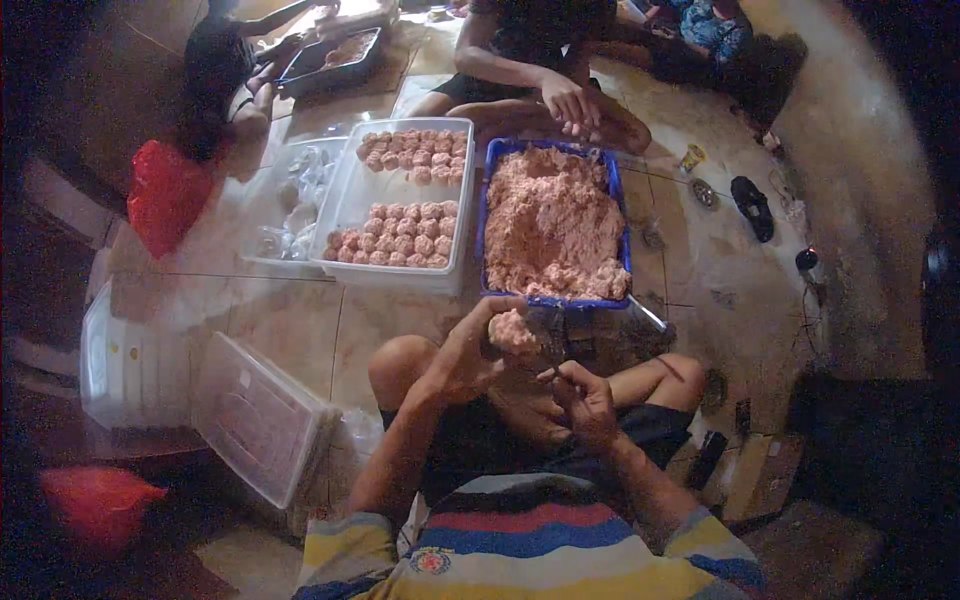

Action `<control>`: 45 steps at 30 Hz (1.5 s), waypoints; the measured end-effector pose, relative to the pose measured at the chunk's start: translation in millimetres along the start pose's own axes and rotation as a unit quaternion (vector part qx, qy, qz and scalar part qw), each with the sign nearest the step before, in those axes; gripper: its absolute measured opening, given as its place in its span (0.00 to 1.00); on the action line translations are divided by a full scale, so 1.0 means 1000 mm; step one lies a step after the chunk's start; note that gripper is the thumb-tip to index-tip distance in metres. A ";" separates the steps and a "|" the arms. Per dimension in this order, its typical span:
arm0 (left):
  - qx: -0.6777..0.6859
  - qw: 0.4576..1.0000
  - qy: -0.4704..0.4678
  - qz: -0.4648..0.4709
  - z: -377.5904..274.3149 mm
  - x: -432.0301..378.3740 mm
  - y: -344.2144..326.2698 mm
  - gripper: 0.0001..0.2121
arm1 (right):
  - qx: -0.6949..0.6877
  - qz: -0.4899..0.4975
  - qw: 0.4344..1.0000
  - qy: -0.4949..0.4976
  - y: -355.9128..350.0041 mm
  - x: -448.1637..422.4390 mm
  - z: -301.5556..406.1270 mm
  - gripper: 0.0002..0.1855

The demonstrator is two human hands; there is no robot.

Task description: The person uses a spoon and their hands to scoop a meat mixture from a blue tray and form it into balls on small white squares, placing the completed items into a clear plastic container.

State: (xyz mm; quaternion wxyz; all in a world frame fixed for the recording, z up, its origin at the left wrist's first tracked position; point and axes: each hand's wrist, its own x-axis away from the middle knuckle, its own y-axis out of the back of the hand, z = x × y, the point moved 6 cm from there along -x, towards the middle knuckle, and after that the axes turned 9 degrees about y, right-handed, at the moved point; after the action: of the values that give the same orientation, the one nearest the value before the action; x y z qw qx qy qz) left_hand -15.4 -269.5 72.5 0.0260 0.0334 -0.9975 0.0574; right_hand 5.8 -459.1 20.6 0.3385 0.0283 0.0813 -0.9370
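My left hand (471,352) holds a lump of pinkish ground meat mixture (514,332) just in front of a blue plastic tray (627,225). My right hand (585,397) is a little lower and to the right, its fingers closed on a thin dark handle, perhaps a utensil; its far end is hard to make out. The tray is heaped with the same pinkish mixture (551,217). To its left stands a translucent plastic container (345,199) with rows of shaped balls (409,232) at its near end and more at its far end.
Behind the tray sits a co-worker, a hand (570,101) above its far edge. A container of clear bags (300,199) and a red plastic bag (166,196) lie left. Nearer are a clear lid (259,420) and another red bag (101,499). A dark sandal (751,208) lies right.
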 end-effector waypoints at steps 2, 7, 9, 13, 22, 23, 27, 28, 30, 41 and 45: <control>0.001 0.999 0.040 0.001 -0.003 -0.001 -0.003 0.24 | -0.068 -0.009 0.996 -0.048 -0.004 0.001 0.006 0.08; -0.099 0.988 -0.040 -0.107 -0.016 -0.002 -0.012 0.21 | -0.102 -0.062 0.993 -0.021 -0.023 -0.009 0.015 0.08; -0.261 0.947 -0.163 -0.095 -0.009 -0.004 -0.023 0.17 | -0.107 -0.084 0.991 -0.011 -0.031 -0.014 0.019 0.07; -0.306 0.922 -0.065 -0.227 0.023 -0.015 -0.017 0.12 | 0.348 -0.022 0.915 0.202 -0.035 -0.031 0.058 0.17; -0.232 0.965 -0.004 -0.123 0.010 -0.005 0.012 0.11 | 0.411 0.001 0.910 0.058 0.019 -0.019 0.095 0.07; -0.047 0.990 0.121 -0.061 0.054 -0.011 0.019 0.11 | 0.411 0.003 0.910 0.058 0.015 -0.023 0.105 0.07; -0.282 0.954 0.094 -0.045 0.019 -0.018 0.000 0.12 | 0.449 0.039 0.889 0.082 0.006 -0.031 0.119 0.06; -0.281 0.954 0.092 -0.048 0.032 -0.020 0.004 0.12 | 0.456 0.048 0.885 0.078 0.001 -0.032 0.122 0.07; -0.141 0.988 0.065 -0.023 0.053 -0.028 0.006 0.12 | 0.466 0.056 0.878 0.098 -0.002 -0.034 0.117 0.07; -0.113 0.992 0.054 0.034 0.053 -0.014 -0.004 0.21 | 0.344 -0.163 0.919 0.101 0.038 -0.067 0.060 0.06; -0.019 0.996 0.019 0.082 0.019 -0.012 -0.013 0.23 | -0.117 -0.290 0.921 -0.234 0.110 -0.021 -0.141 0.06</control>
State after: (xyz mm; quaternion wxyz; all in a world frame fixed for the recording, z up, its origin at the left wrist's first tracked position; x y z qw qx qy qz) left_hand -3.1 -283.6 54.5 0.0405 -0.0497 -0.9971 0.0413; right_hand 92.1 -505.4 -130.7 0.0624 -0.2567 0.1134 -0.9578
